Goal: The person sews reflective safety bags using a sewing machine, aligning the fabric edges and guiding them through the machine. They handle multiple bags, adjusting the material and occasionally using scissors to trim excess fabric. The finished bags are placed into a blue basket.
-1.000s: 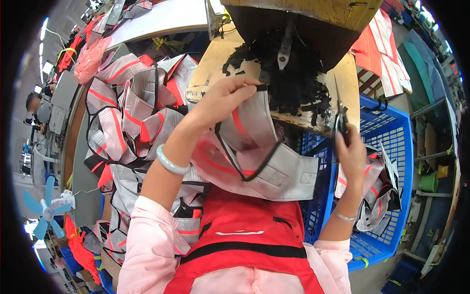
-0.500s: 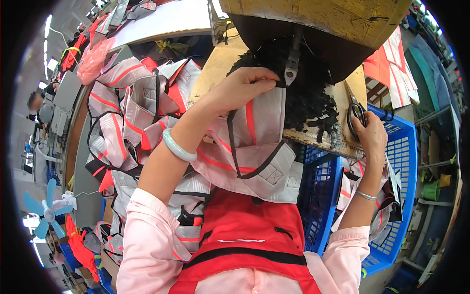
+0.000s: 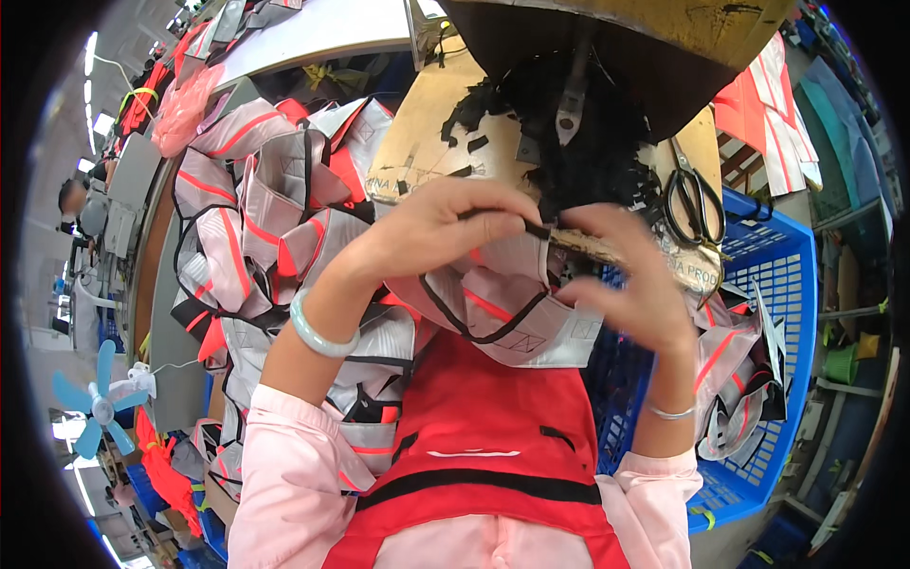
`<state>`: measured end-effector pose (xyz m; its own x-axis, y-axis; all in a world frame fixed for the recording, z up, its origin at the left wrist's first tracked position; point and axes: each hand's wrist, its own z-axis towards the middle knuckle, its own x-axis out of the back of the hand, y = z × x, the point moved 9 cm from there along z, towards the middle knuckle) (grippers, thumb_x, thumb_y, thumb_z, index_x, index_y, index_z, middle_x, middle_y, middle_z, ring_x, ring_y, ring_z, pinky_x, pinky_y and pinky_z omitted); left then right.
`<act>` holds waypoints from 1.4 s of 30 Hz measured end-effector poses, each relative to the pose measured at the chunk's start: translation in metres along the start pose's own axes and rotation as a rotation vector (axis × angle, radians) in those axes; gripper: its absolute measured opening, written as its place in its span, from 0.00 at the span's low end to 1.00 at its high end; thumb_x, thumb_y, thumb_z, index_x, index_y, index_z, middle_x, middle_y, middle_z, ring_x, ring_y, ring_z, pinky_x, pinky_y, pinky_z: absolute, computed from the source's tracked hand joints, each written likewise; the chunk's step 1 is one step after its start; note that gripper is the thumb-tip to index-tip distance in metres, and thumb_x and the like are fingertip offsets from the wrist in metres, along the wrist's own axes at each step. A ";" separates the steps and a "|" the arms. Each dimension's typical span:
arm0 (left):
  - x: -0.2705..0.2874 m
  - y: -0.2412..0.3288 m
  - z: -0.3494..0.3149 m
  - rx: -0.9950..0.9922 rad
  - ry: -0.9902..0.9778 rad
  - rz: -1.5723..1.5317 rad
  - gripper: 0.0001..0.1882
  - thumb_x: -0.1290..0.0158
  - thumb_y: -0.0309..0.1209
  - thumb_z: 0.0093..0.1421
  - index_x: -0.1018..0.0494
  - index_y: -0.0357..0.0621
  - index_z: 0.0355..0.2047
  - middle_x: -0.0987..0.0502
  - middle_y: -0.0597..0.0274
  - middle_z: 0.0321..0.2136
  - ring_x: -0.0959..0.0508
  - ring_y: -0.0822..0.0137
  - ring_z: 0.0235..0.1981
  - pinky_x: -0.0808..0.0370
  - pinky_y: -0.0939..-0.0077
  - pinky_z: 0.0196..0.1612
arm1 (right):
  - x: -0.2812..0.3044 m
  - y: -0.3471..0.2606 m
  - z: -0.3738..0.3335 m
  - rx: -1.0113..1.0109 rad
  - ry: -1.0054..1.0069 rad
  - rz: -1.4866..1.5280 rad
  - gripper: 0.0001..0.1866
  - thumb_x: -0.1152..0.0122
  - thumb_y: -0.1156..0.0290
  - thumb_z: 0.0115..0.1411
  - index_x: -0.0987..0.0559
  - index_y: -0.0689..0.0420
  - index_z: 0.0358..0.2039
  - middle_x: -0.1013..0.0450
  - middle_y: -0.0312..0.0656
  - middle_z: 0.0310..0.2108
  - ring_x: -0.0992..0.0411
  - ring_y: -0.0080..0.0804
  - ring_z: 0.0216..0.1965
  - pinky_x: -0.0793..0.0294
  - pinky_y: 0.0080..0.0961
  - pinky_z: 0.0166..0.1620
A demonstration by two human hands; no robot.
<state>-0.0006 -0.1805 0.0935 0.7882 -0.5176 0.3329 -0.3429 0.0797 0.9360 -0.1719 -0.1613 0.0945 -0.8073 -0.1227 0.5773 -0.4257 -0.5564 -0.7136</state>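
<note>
My left hand (image 3: 464, 223) pinches the black-bound top edge of a grey fabric piece (image 3: 517, 332) with neon orange stripes. That piece hangs over my red apron (image 3: 493, 408). My right hand (image 3: 626, 275), blurred by motion, is empty beside the fabric's right edge, its thumb and fingers apart. Black-handled scissors (image 3: 694, 201) lie on the worn board (image 3: 422, 142), behind and to the right of my right hand. Just beyond both hands a metal lever with a holed tip (image 3: 569, 116) reaches down over a heap of black trimmings (image 3: 597, 161).
A yellow-brown machine housing (image 3: 626, 19) overhangs the board. Heaped grey and orange fabric pieces (image 3: 251, 228) lie on my left. To my right stands a blue plastic basket (image 3: 779, 379) with similar pieces in it. A blue-bladed fan (image 3: 100, 406) is at far left.
My right hand has let go of the scissors, which now lie on the board, and moved left to the fabric. My left hand has drawn the fabric nearer to me, away from the lever.
</note>
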 end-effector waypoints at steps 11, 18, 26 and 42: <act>0.019 0.014 -0.186 -0.347 1.037 0.749 0.30 0.39 0.20 0.48 0.32 0.39 0.53 0.30 0.49 0.49 0.29 0.53 0.52 0.33 0.65 0.55 | -0.103 -0.102 0.005 0.293 0.016 0.113 0.34 0.42 0.82 0.41 0.29 0.55 0.55 0.28 0.45 0.41 0.27 0.47 0.36 0.26 0.36 0.36; 0.044 -0.044 -0.236 -0.454 1.102 0.440 0.27 0.54 0.14 0.53 0.33 0.36 0.55 0.30 0.45 0.54 0.30 0.55 0.55 0.36 0.67 0.59 | -0.112 -0.133 -0.017 0.268 0.157 0.308 0.30 0.41 0.82 0.45 0.27 0.60 0.53 0.28 0.49 0.49 0.26 0.46 0.46 0.26 0.32 0.48; 0.000 0.022 -0.148 -0.327 0.640 0.691 0.29 0.51 0.18 0.52 0.32 0.43 0.56 0.24 0.50 0.40 0.22 0.51 0.36 0.24 0.64 0.36 | -0.012 -0.150 -0.097 0.122 0.644 -0.290 0.39 0.36 0.64 0.56 0.42 0.70 0.61 0.42 0.57 0.60 0.41 0.52 0.61 0.46 0.40 0.64; -0.044 -0.026 -0.061 -0.066 -0.310 -0.079 0.11 0.50 0.29 0.61 0.26 0.38 0.41 0.24 0.65 0.35 0.27 0.75 0.39 0.31 0.79 0.44 | -0.039 -0.057 -0.044 -0.188 -0.053 0.255 0.06 0.42 0.72 0.56 0.22 0.62 0.29 0.30 0.36 0.20 0.33 0.25 0.21 0.35 0.22 0.26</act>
<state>0.0053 -0.1078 0.0612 0.6143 -0.7584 0.2178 -0.2454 0.0787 0.9662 -0.1341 -0.0882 0.0951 -0.8774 -0.2837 0.3868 -0.2847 -0.3412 -0.8959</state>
